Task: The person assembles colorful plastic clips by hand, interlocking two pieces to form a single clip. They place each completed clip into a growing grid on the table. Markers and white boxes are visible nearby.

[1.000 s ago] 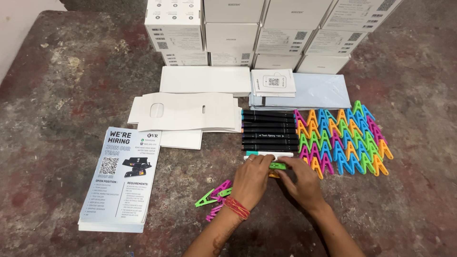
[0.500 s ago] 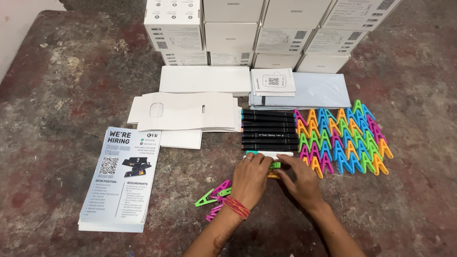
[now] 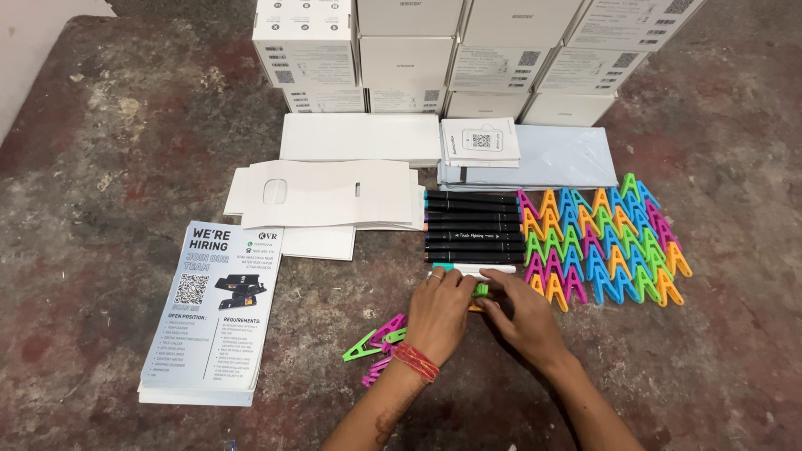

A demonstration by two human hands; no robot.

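Green plastic shows between our two hands: a small green clip (image 3: 479, 290) is pinched between the fingers of our left hand (image 3: 441, 311) and our right hand (image 3: 525, 321), low on the tabletop (image 3: 100, 167) near its front edge, just below a white marker (image 3: 473, 269). Both hands are curled closed around the clip, which is mostly hidden, and something orange peeks out beneath it.

As we judge it, much of the sorting is done. Toward the right edge, the rows of coloured clips (image 3: 603, 242) already stand packed together in pink, orange, blue and green. Beside them the black markers (image 3: 473, 227) lie side by side in a neat block. What seems left is the loose pile of clips (image 3: 378, 342) just left of our left wrist, plus the one in hand.

White boxes (image 3: 468, 50) stack along the far edge, flat cardboard sheets (image 3: 330, 194) lie mid-tabletop, and a stack of flyers (image 3: 213, 309) sits toward the left front.
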